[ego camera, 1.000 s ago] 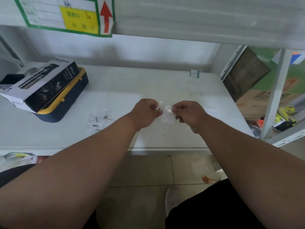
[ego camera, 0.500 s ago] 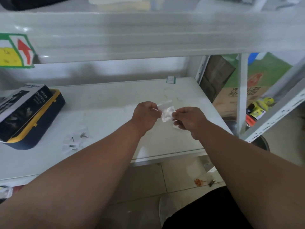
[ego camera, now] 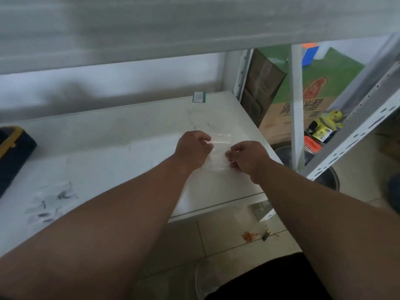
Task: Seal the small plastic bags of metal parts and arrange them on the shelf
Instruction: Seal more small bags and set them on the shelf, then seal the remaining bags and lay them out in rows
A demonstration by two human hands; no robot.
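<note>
A white shelf (ego camera: pixel 121 144) spans the frame beneath a blurred upper shelf board (ego camera: pixel 173 24), its front edge running diagonally toward the right corner post (ego camera: pixel 295 105). Bare shelf surface lies open between the hands and a dark case with yellow trim (ego camera: pixel 13 152) at the left edge. Above the shelf near its right front corner, the left hand (ego camera: pixel 191 148) and right hand (ego camera: pixel 246 156), close together, each pinch a side of a small clear plastic bag (ego camera: pixel 217 158). More bags holding metal parts (ego camera: pixel 52 200) lie near the front edge, left.
</note>
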